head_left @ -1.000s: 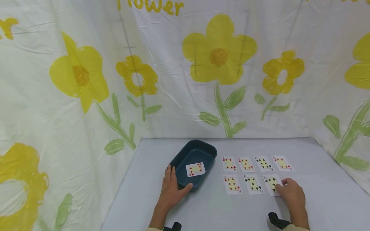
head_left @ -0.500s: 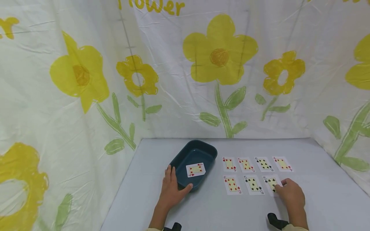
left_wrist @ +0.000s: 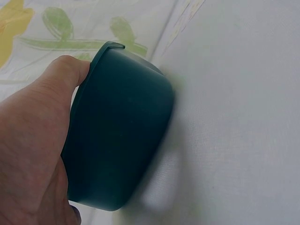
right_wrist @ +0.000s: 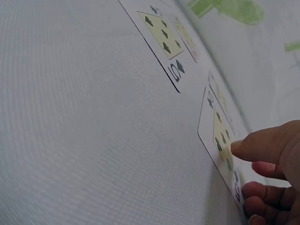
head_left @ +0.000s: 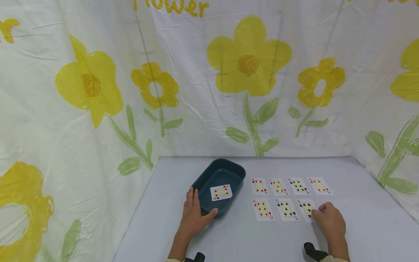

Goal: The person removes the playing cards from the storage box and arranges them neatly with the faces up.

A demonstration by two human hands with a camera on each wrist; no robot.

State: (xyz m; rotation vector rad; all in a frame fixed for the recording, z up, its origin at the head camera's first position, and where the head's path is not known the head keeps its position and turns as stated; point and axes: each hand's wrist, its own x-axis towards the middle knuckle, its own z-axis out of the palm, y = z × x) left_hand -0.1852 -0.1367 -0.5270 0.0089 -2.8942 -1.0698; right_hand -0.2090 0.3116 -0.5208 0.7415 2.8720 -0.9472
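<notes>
My left hand (head_left: 194,218) spans the near-left corner of a dark teal tray (head_left: 219,163), its fingers along the left side and its thumb on the near end. In the left wrist view the thumb (left_wrist: 70,70) bends against the rim of the tray (left_wrist: 119,126). A 4 of hearts playing card (head_left: 221,192) lies in the tray's near part. On the right, my right hand (head_left: 330,219) pinches the right edge of a black 5 playing card (head_left: 306,209). In the right wrist view, the thumb (right_wrist: 253,147) lies on the card's face, fingers curled at its edge.
Left of the pinched card lie another black 5 card (head_left: 287,209) and a red 6 card (head_left: 262,210). Several more cards, including a 4 of diamonds (head_left: 319,186), form the row behind. A flower-printed curtain (head_left: 203,120) stands at the back of the white table (head_left: 255,243).
</notes>
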